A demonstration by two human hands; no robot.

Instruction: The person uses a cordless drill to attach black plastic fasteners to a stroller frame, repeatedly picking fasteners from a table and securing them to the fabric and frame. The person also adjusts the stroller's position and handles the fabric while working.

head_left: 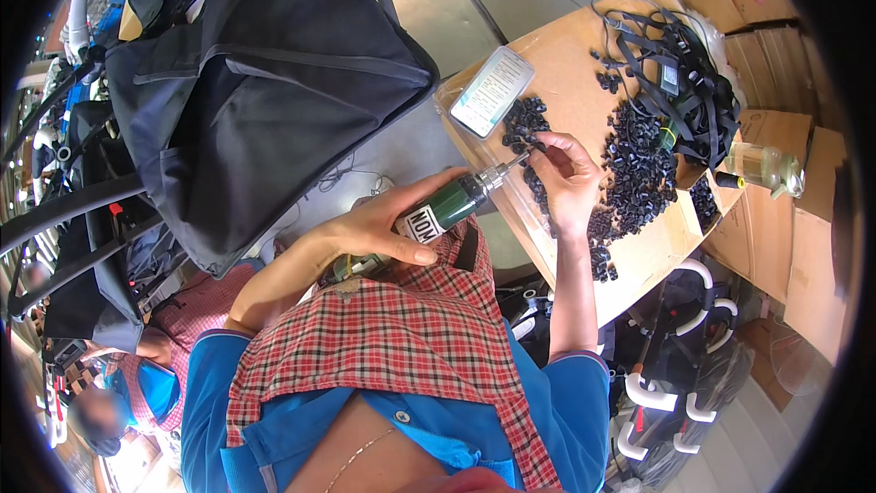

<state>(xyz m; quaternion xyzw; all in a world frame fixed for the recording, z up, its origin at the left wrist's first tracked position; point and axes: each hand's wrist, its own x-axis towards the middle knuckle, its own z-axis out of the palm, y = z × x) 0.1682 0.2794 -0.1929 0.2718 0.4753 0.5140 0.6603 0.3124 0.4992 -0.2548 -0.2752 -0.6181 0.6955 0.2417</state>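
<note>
My left hand [376, 226] is wrapped round a green electric screwdriver [461, 199], held across my front with its metal chuck toward the table. At the tip of the bit, my right hand [570, 184] is closed in a pinch over the table's near edge. What sits between those fingertips is too small and covered to make out. Small black plastic parts [637, 164] lie heaped on the wooden table [557, 64] beside the right hand. A smaller pile of the same kind of parts lies between that hand and a lit phone [493, 93].
Black straps with buckles [684, 82] are bunched at the table's far right, near a clear bottle [771, 169]. A large black fabric stroller seat [274, 82] stands at left. Cardboard boxes [776, 64] line the right side. Another person [160, 365] is at lower left.
</note>
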